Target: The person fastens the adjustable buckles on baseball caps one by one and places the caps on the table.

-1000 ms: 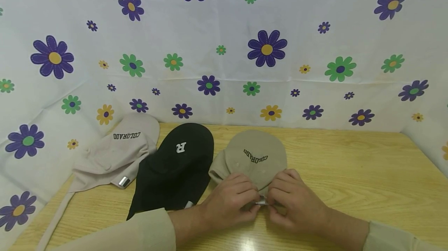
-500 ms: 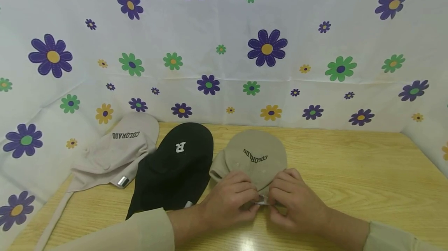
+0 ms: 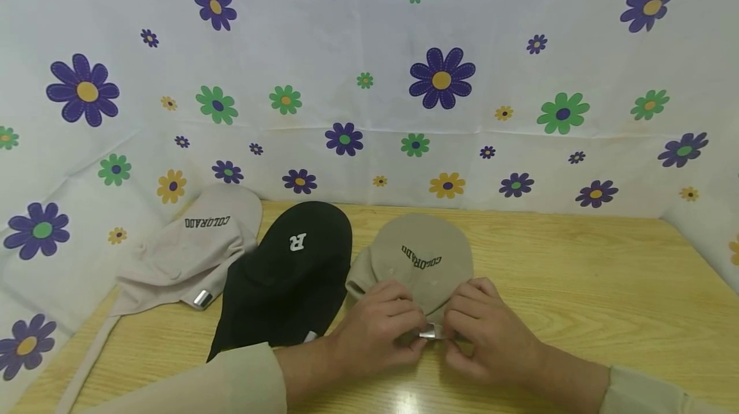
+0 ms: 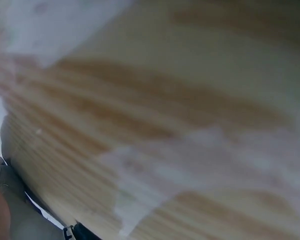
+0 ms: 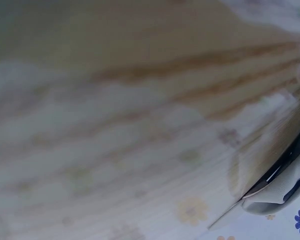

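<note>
Flowered cloth [image 3: 346,35] at the back, wood table [image 3: 583,285] in front of it. Three caps in a row toward the left half: pale cap [image 3: 190,247] far left, black cap [image 3: 285,285] just right of it, tan cap [image 3: 424,237] next, around the middle, lettering upside down from the wearer's side. Tan cap is the one being worked; it lies on the table with its near edge between the hands.

Left hand [image 3: 378,324] angled in from near left, right hand [image 3: 482,330] from near right, nearly mirrored. Both have fingers curled, knuckles up, thumbs underneath, pinching the near edge of the tan cap; fingertips are close together but apart. Exact fingertip contact is hidden. Wrist views are blurred and don't show the grip, no help there.

Smallest bit: metal buckle [image 3: 428,331] in the gap between the two hands, shiny face showing.

My read: step in hand is fastening or adjusting at that buckle; can't tell whether it's latched. Next move probably calls for steady support on one side while the other thumb works the buckle, then an even release. Risk: band slipping out if one pinch loosens.
</note>
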Motion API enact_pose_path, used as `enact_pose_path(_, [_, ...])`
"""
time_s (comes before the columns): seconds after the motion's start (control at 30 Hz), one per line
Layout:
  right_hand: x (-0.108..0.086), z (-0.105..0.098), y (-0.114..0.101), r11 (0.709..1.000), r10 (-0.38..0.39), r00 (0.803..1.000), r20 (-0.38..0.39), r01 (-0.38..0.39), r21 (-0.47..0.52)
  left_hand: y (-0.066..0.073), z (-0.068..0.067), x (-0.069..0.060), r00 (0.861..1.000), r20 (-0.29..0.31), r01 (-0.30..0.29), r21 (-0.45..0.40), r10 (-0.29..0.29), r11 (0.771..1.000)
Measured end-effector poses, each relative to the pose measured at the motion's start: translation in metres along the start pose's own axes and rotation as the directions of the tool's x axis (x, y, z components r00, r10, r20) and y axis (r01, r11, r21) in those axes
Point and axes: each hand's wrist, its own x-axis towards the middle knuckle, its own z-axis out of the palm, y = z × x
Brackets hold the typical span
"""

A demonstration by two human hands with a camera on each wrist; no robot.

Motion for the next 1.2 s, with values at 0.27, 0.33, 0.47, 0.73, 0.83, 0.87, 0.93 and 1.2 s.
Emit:
enact_pose_path(0.27, [0.002,-0.001,0.001,1.000,-0.018,0.999,-0.041,0.019,0.012,0.000,0.000,0.001,1.000,-0.022,0.001,-0.003,-0.001,1.000])
enact_pose_path(0.33, [0.003,-0.002,0.001,1.000,-0.025,0.998,-0.055,0.025,0.015,0.000,0.000,0.001,1.000,-0.030,0.000,0.000,0.000,1.000])
enact_pose_path(0.47, [0.003,-0.003,0.001,1.000,-0.018,0.999,-0.050,0.019,0.016,-0.001,0.001,0.001,0.999,-0.044,-0.001,-0.015,0.001,1.000])
enact_pose_path(0.73, [0.000,-0.002,-0.003,0.998,0.063,0.991,0.115,-0.059,-0.037,0.003,0.004,-0.006,0.991,-0.120,0.064,-0.020,-0.066,0.998])
enact_pose_path(0.83, [-0.001,0.001,-0.004,0.998,0.055,0.990,0.131,-0.049,-0.049,0.007,0.003,-0.003,0.992,-0.112,0.066,0.027,-0.062,0.997])
enact_pose_path(0.87, [-0.002,0.001,-0.004,0.998,0.054,0.990,0.129,-0.047,-0.051,0.008,0.002,0.000,0.995,-0.088,0.053,0.048,-0.048,0.997])
enact_pose_path(0.93, [-0.004,0.001,-0.003,0.997,0.061,0.991,0.118,-0.056,-0.048,0.008,0.001,0.005,0.999,-0.029,0.016,0.086,-0.013,0.996])
enact_pose_path(1.2, [-0.006,0.002,-0.002,0.998,0.036,0.994,0.101,-0.030,-0.053,0.006,0.002,0.010,0.997,0.027,-0.070,0.108,0.068,0.992])
